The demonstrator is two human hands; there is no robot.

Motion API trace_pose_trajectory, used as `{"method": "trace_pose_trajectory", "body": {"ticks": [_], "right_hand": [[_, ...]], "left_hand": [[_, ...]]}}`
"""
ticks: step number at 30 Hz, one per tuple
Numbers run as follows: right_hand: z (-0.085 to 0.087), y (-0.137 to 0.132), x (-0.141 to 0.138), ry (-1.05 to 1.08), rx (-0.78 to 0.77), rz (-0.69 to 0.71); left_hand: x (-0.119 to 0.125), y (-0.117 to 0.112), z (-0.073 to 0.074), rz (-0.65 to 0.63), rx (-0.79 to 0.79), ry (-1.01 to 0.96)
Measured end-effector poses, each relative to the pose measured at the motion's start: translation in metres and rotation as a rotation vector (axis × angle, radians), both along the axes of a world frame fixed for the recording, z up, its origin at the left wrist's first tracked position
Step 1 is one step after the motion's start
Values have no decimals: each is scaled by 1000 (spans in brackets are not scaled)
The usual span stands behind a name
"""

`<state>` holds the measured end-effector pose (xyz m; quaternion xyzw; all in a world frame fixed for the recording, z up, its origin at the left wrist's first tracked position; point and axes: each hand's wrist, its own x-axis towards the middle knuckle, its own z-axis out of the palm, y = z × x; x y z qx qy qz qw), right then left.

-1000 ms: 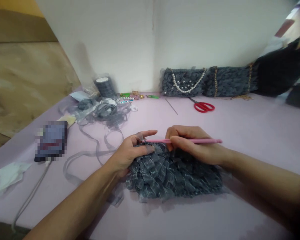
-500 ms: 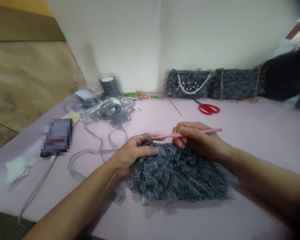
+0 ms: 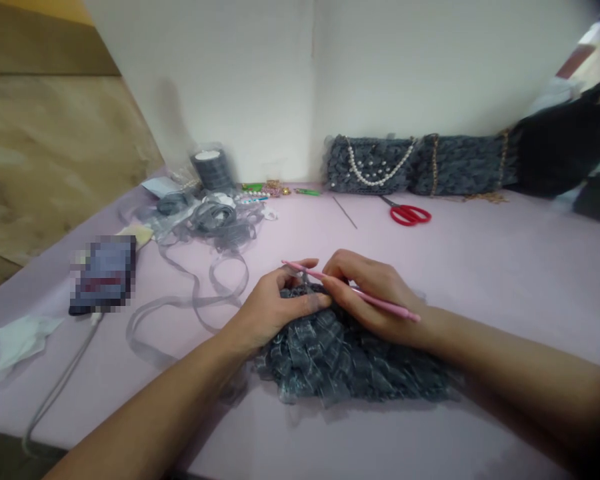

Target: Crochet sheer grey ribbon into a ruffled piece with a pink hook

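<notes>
Grey ribbon crochet work [image 3: 350,360] lies low in the middle of the frame on the lilac table [image 3: 505,267]. It is pinched by the left hand [image 3: 275,310]. A pink crochet hook [image 3: 395,310] is gripped by the right hand [image 3: 373,293]. Its tip is hidden by the fingers. Red scissors [image 3: 407,215] and grey bags [image 3: 370,167] are seen at the top. Loose ribbon [image 3: 200,300] is left of the hands. A blurred thing [image 3: 103,275] at the left cannot be made out.

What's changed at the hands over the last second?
The right hand has tilted the pink crochet hook: it lay level before, and now its handle end has swung down toward the person and its tip up above the left hand. Neither hand let go; the left hand still pinches the grey ribbon piece. The red scissors and ribbon pile stayed put.
</notes>
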<state>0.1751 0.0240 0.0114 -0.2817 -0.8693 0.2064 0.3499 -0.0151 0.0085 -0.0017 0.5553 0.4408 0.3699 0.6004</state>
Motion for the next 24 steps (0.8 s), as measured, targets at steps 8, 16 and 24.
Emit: {"method": "trace_pose_trajectory", "body": {"ticks": [8, 16, 24], "right_hand": [[29, -17, -7, -30, -460, -114], [22, -18, -7, 111, -564, -30], [15, -7, 6, 22, -533, 76]], "left_hand": [[7, -4, 0, 120, 132, 234], [-1, -3, -2, -73, 24, -161], [-9, 4, -4, -434, -213, -438]]}}
